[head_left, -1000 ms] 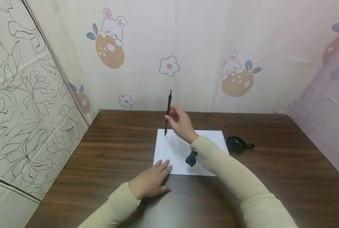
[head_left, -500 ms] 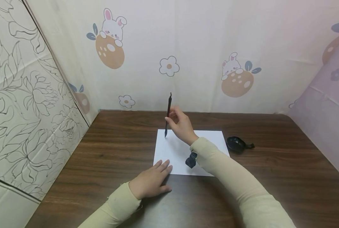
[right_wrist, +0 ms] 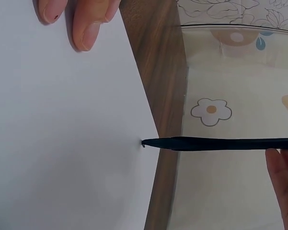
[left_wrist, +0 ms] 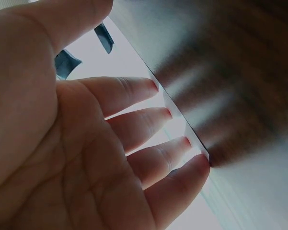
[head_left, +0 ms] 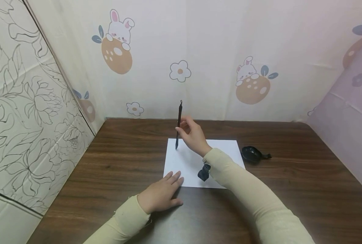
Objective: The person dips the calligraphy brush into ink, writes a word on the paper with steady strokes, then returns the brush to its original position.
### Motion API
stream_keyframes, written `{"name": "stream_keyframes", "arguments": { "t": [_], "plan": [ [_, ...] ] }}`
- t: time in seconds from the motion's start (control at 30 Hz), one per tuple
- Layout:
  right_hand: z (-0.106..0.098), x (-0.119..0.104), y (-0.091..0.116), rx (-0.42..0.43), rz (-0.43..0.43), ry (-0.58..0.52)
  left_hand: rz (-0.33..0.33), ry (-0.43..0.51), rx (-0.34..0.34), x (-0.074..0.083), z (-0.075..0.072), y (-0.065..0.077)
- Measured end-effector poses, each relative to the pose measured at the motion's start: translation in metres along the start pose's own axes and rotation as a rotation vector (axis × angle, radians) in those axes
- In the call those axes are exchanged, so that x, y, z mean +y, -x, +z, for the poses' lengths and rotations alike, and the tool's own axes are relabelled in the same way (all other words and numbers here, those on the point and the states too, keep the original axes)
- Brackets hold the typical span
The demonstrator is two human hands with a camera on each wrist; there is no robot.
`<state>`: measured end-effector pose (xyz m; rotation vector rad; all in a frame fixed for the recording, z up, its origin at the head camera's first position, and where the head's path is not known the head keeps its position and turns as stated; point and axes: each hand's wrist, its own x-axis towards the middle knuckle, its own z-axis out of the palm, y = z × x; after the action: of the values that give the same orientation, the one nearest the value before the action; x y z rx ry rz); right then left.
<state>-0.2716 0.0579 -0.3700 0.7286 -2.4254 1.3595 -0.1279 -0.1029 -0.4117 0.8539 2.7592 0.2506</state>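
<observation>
Head view showed the right hand pinching a brush between thumb and fingers, shaft upright, tip down at the far left part of a paper sheet on the counter. Left hand lay flat, fingers straight and together, fingertips pressing the sheet's near left corner. A small dark dish sat on the counter just right of the sheet, not touching it.

I judged the step as the start of a first stroke: no ink line was visible on the sheet. Next move would call for light downward pressure and a steady drag, with the left hand pinning the sheet.

Right wrist view added what the head view could not: the brush tip met the paper close to its edge, with a tiny dark spot at the contact. I could not tell how firmly it pressed. Left wrist view showed the fingers over the paper's corner, palm raised slightly; the brush was out of that frame.
</observation>
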Motion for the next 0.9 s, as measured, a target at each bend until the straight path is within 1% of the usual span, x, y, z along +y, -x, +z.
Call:
{"name": "stream_keyframes", "arguments": {
  "t": [0.27,0.57,0.9],
  "plan": [
    [0.0009,-0.0007,0.0017,-0.013,-0.01,0.001,0.0,0.007,0.004,-0.0008,0.0003,0.0],
    [0.0013,-0.0031,0.0031,-0.024,-0.011,0.001,-0.017,0.007,-0.02,-0.0002,-0.0016,-0.0004],
    [0.0015,-0.006,0.0051,-0.048,-0.017,-0.026,-0.015,0.011,-0.02,-0.0001,-0.0021,-0.0001]
  ]
}}
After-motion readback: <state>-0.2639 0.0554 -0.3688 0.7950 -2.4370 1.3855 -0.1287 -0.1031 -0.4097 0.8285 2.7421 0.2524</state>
